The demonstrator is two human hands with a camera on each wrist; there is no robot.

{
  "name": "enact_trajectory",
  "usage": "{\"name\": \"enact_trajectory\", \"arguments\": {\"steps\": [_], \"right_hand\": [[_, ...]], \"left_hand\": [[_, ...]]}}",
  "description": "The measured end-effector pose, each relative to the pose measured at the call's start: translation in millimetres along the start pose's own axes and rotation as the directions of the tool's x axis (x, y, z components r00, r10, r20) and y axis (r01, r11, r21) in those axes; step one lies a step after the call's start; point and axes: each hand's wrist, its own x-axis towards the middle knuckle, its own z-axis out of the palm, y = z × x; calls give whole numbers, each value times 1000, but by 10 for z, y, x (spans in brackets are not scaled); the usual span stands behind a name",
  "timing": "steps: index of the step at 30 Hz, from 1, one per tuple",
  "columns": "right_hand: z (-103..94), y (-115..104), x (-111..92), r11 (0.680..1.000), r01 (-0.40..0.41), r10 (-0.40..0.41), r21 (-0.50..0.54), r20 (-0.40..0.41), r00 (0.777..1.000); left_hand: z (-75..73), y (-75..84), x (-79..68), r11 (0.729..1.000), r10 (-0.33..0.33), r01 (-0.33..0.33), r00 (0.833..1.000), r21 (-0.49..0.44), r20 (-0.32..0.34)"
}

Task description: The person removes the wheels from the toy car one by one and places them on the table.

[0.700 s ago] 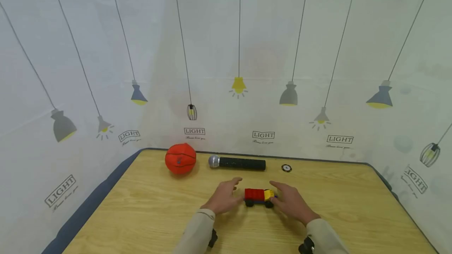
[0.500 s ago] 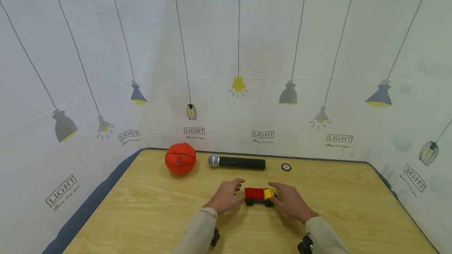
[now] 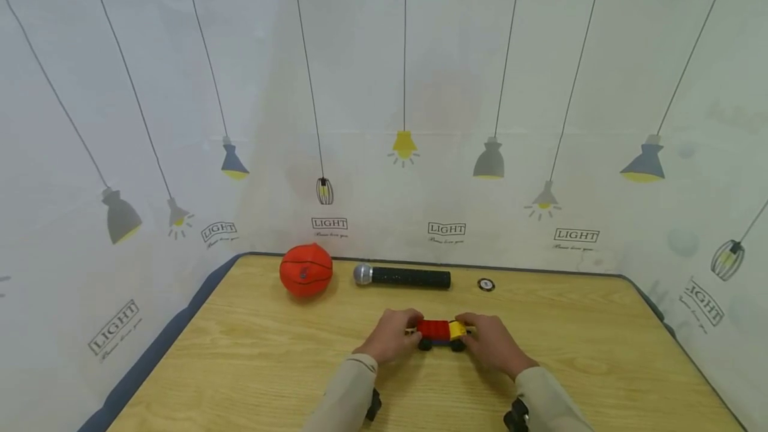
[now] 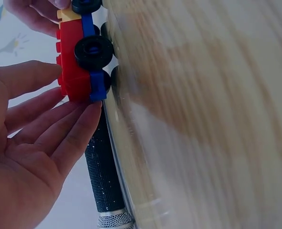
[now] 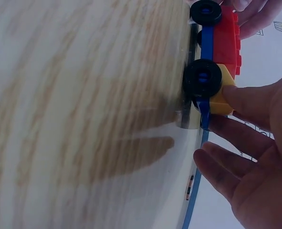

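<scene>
A toy car (image 3: 437,331) built of bricks, with a red body, yellow front, blue base and black wheels, stands between the two hands over the wooden table (image 3: 270,365). My left hand (image 3: 390,337) holds its red rear end; in the left wrist view the thumb (image 4: 36,74) lies at the studded top and the fingers (image 4: 78,133) curl at the back end. At the yellow front, my right hand (image 3: 495,342) pinches the car, its thumb (image 5: 241,98) on the yellow piece. The remaining right fingers (image 5: 217,169) are spread away from the car.
Behind the hands lies a black microphone (image 3: 411,277) with a silver head. A red ball (image 3: 306,271) with black lines sits at the back left, and a black-and-white round chip (image 3: 486,285) at the back right. A lamp-printed white curtain (image 3: 384,85) borders the table.
My left hand has moved right and closed in on the car's red end. The right hand has stayed at the yellow front, and the car has barely shifted.
</scene>
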Motion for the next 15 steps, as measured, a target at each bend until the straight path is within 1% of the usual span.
{"name": "enact_trajectory", "arguments": {"steps": [3,7,11,15], "right_hand": [[-8,5,5,1000,-6,6,-22,-6,1000],[-29,18,9,998,-10,10,-55,-6,1000],[-87,-12,29,999,16,-16,-48,5,1000],[-158,-67,60,998,44,-43,-42,30,999]], "left_hand": [[19,11,8,1000,19,-19,1000,-2,-11],[33,25,16,999,39,-39,999,5,-7],[15,38,33,998,46,-46,999,36,-11],[-19,66,60,997,36,-35,999,69,-8]]}}
